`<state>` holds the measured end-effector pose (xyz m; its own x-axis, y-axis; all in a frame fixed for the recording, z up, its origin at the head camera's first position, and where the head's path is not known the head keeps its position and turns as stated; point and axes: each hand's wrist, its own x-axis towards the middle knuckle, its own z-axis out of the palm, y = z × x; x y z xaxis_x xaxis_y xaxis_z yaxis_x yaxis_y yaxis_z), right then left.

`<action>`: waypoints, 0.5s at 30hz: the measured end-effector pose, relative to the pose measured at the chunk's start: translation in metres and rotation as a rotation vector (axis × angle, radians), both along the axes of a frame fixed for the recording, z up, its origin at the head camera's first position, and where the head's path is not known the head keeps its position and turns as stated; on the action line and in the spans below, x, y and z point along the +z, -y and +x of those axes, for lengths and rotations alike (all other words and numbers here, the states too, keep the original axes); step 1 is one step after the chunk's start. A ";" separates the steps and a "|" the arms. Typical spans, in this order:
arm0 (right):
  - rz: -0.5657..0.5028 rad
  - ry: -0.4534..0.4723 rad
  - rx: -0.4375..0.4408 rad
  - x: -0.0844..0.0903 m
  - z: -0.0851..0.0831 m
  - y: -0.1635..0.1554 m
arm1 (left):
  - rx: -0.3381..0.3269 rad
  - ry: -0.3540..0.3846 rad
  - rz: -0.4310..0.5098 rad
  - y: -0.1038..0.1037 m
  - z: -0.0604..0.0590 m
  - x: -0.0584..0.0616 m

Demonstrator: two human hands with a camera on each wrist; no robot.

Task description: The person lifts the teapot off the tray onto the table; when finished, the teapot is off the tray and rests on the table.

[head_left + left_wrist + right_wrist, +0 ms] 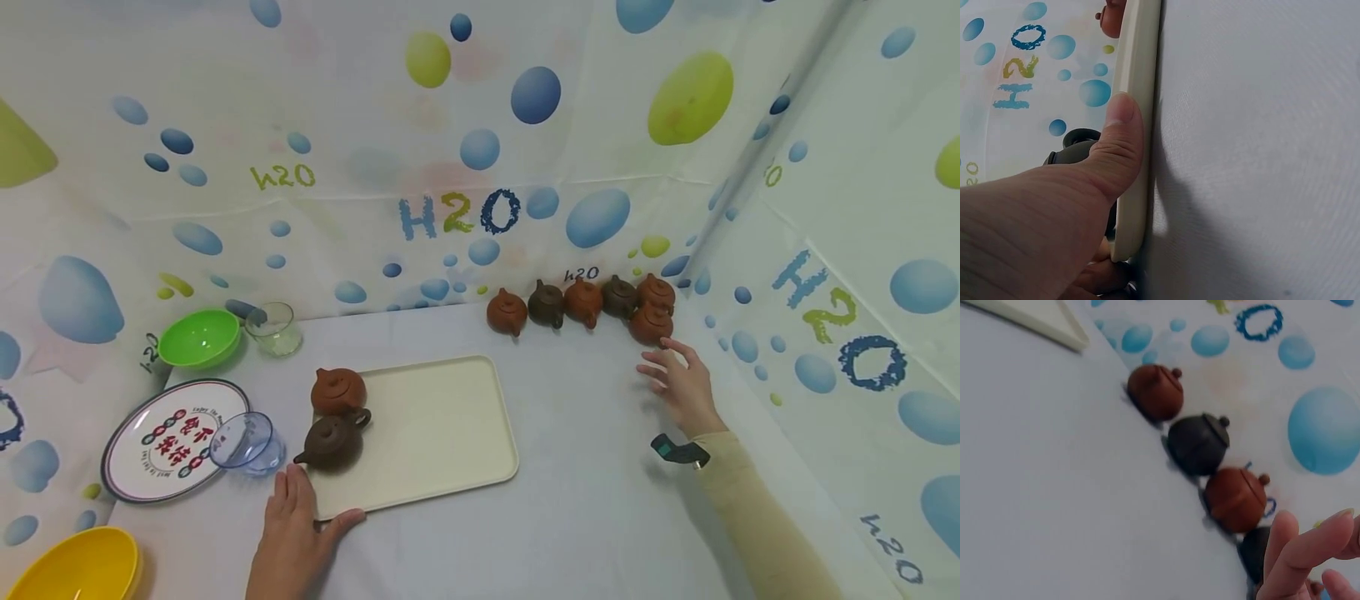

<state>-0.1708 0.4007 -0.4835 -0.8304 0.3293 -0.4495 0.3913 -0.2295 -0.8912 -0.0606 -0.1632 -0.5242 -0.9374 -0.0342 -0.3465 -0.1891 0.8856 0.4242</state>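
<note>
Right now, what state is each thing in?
Left hand: grips the tray's near corner.
Right hand: open, beside the nearest teapot.
Tray: flat, holds two upright teapots.
Teapot row: six upright, lidded.
Clear blue cup: tipped over on the plate.

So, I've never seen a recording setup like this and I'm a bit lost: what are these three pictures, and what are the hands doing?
One person wears three cameras. The wide picture comes from the head, looking down at a white-covered table. The other two come from the wrists.

The left hand grips the near edge of a cream plastic tray; the left wrist view shows the thumb pressed on its rim. Two small clay teapots, one reddish brown and one dark brown, stand on the tray.

The right hand is open, holds nothing, and reaches toward a cluster of six more clay teapots at the back; the right wrist view shows them close up.

At the left are a green bowl, a printed plate and two clear cups.
</note>
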 end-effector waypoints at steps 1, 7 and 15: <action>-0.001 -0.007 0.017 0.001 0.000 0.004 | 0.000 -0.002 0.001 0.000 0.000 0.000; 0.013 -0.043 0.099 0.001 -0.004 0.032 | 0.001 -0.010 0.014 0.000 0.000 0.001; 0.031 -0.032 0.195 -0.008 -0.003 0.073 | 0.000 -0.034 0.028 -0.001 0.001 0.001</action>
